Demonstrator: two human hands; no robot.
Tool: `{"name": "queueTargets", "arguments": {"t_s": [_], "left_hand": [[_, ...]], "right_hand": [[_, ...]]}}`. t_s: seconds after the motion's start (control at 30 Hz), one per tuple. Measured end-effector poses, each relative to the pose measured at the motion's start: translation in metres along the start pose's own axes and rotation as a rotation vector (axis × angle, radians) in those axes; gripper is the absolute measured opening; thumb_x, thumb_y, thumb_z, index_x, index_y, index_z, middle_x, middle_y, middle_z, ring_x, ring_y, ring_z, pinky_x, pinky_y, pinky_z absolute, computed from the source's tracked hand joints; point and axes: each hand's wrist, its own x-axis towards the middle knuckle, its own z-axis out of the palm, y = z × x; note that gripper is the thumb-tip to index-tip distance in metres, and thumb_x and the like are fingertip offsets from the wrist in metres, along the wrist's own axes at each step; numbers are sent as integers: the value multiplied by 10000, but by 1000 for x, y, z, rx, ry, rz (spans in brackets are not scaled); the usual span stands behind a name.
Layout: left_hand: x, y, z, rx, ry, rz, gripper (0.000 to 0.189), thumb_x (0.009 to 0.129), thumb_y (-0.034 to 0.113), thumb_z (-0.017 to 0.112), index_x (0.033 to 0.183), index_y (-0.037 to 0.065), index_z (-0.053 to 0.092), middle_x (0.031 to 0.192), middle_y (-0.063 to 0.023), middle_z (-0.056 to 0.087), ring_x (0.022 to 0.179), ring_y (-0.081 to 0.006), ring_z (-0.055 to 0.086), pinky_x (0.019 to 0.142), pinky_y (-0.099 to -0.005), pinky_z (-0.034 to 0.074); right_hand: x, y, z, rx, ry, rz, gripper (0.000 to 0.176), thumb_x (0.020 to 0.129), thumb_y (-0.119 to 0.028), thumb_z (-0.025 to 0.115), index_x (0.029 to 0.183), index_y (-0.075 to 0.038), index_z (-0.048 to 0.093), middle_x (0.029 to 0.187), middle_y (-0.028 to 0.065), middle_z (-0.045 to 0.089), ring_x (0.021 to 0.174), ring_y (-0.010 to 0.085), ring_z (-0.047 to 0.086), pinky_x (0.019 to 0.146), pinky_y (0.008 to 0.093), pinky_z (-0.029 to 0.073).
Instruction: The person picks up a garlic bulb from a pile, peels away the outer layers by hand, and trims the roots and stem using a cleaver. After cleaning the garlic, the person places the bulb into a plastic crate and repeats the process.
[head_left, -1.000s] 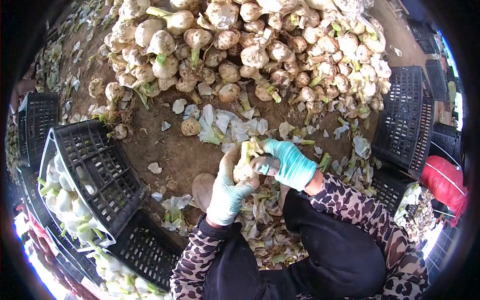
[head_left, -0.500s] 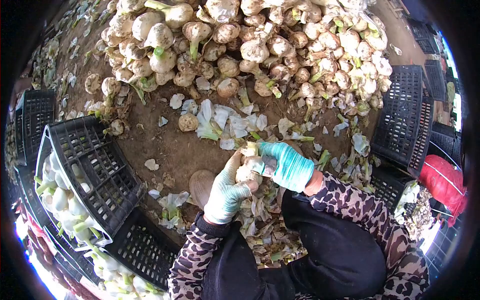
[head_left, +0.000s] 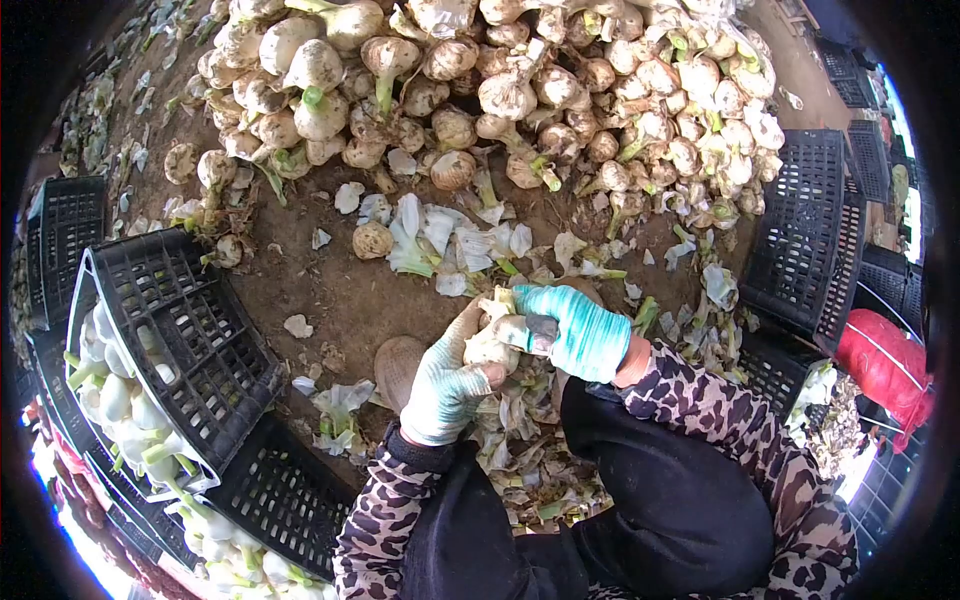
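Note:
Between my hands is a white onion (head_left: 487,348), its short stem end pointing up. My left hand (head_left: 445,385), in a pale knitted glove with bare or soiled fingertips, is closed around its left side and underside. My right hand (head_left: 580,335), in a turquoise striped glove, is closed against the upper right of the same onion. The right thumb lies across it, with a dark grey patch near the thumb; whether that is a tool or part of the glove I cannot make out. Loose onion skins (head_left: 440,240) lie on the soil beyond my hands.
A large heap of unpeeled onions (head_left: 500,90) spreads across the far side. At left, a tilted black crate (head_left: 190,330) holds peeled white onions (head_left: 120,390). More black crates (head_left: 810,220) and a red sack (head_left: 880,365) stand at right. A single onion (head_left: 373,240) lies on the ground.
My right thumb and fingers have shifted slightly over the onion, and the onion is turned a little. Both hands stay in nearly the same place.

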Motion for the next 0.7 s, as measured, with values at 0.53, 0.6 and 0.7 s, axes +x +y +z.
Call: {"name": "queueTargets", "arguments": {"t_s": [0.53, 0.6, 0.7], "left_hand": [[2, -2, 11, 467, 227, 59, 672, 650, -15, 661, 1247, -30, 352, 1043, -87, 530, 867, -99, 504, 756, -222, 428], [5, -4, 6, 414, 217, 89, 672, 638, -2, 672, 1234, -39, 362, 1014, -78, 539, 828, -95, 511, 723, -226, 433], [8, -4, 1, 243, 216, -25, 654, 639, 33, 677, 1217, -40, 378, 987, -74, 540, 793, -113, 524, 679, -228, 438]], "right_hand": [[-1, -12, 5, -523, 239, -40, 127, 688, -76, 586, 786, 4, 577, 623, 157, 546, 555, 295, 534, 518, 341, 418], [0, 0, 4, -529, 323, 14, 161, 690, -120, 592, 789, 6, 574, 721, 209, 569, 671, 365, 556, 589, 396, 446], [-1, 10, 2, -478, 358, -41, 171, 692, -112, 592, 809, 12, 582, 744, 206, 578, 685, 367, 559, 596, 391, 450]]}}
